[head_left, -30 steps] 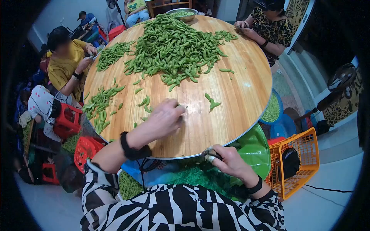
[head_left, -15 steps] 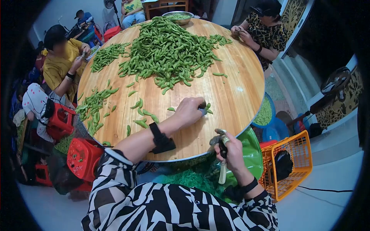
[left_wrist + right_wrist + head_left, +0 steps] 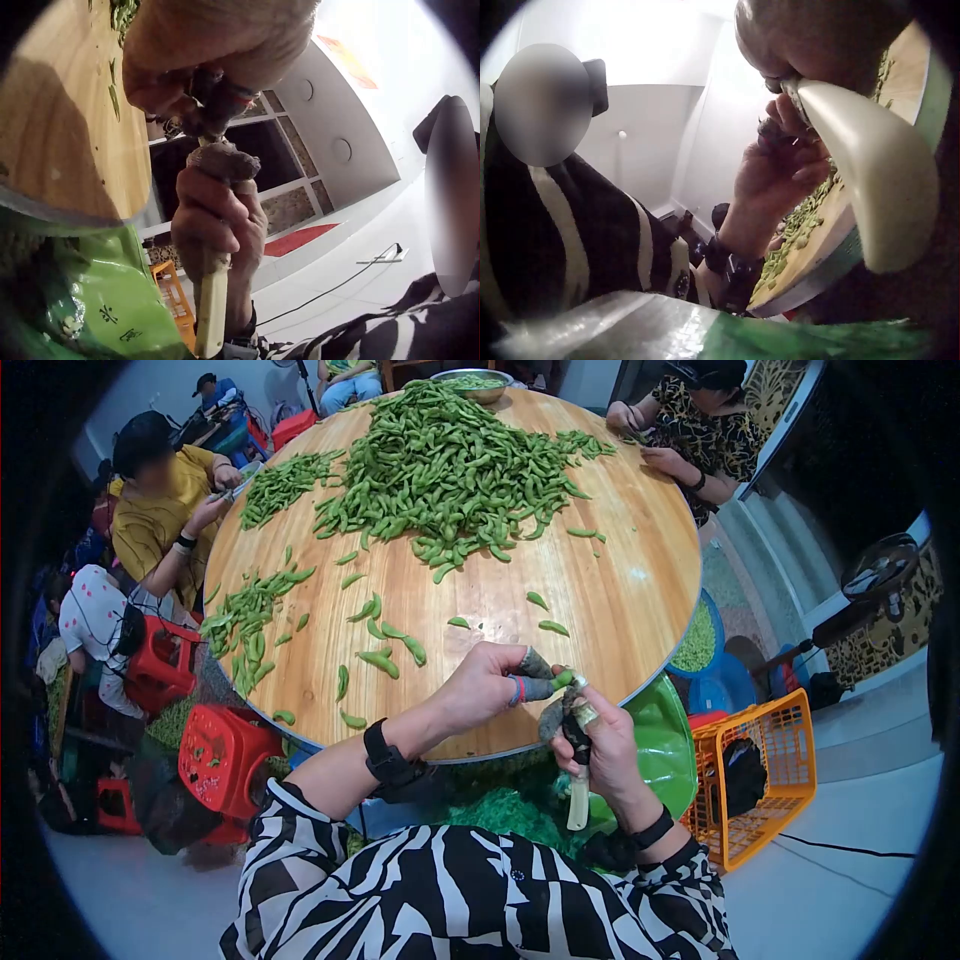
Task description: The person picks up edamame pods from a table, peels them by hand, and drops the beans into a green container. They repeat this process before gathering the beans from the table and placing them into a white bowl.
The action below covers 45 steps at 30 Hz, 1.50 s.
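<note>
In the head view my left hand (image 3: 485, 685) pinches a green soybean pod (image 3: 565, 680) between thumb and forefinger, both wrapped in dark covers. The pod's far end meets the fingertips of my right hand (image 3: 608, 745). That hand grips a tool with a cream handle (image 3: 578, 805), which sticks out below the fist; its working end is hidden by the fingers. In the left wrist view the same handle (image 3: 212, 311) points down from the curled fingers. Both hands are close together over the near edge of the round wooden table (image 3: 620, 590).
A large heap of pods (image 3: 450, 480) covers the table's far half, with a smaller pile (image 3: 250, 620) at left and several loose pods between. Below the near edge lies a green bag (image 3: 660, 750). An orange crate (image 3: 765, 780) stands at right, a red stool (image 3: 225, 750) at left. Others sit around the table.
My left hand has reached right across the table, picked up a pod and brought it back to my right hand. The right hand has come up, showing the tool's handle.
</note>
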Each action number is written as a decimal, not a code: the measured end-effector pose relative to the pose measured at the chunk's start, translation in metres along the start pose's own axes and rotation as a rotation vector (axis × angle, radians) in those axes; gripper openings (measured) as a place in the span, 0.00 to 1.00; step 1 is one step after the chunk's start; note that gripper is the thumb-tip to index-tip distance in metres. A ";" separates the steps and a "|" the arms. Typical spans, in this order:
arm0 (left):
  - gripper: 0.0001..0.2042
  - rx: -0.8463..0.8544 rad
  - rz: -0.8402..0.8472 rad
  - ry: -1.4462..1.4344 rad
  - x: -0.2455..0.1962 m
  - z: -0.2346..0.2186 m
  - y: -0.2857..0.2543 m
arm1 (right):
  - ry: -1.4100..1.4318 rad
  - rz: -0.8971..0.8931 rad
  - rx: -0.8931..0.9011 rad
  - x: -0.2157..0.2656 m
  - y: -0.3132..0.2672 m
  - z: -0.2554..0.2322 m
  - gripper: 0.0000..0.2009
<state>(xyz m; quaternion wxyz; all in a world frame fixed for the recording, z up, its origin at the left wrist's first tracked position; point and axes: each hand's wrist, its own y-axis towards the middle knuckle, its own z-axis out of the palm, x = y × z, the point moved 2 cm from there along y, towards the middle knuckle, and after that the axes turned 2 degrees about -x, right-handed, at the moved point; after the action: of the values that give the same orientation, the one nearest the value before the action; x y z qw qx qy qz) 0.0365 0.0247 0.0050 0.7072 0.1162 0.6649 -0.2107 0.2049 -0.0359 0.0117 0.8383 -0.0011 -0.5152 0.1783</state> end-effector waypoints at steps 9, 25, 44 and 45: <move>0.07 0.019 0.192 -0.099 0.008 0.001 -0.003 | -0.021 -0.005 0.030 -0.001 0.000 -0.003 0.19; 0.11 -0.019 0.776 0.648 -0.015 -0.002 -0.022 | 0.529 0.281 0.101 -0.011 0.002 -0.006 0.19; 0.08 -0.067 0.020 0.072 0.000 0.003 -0.030 | -0.169 0.046 0.046 -0.004 0.002 -0.005 0.13; 0.08 -0.093 0.087 0.191 0.002 0.004 -0.032 | -0.269 -0.040 -0.060 -0.002 0.003 -0.001 0.11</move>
<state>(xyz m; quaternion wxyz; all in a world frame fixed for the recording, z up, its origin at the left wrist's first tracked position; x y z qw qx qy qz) 0.0263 -0.0054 0.0073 0.6537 0.1316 0.7327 -0.1365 0.2042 -0.0336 0.0089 0.7645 0.0081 -0.6282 0.1443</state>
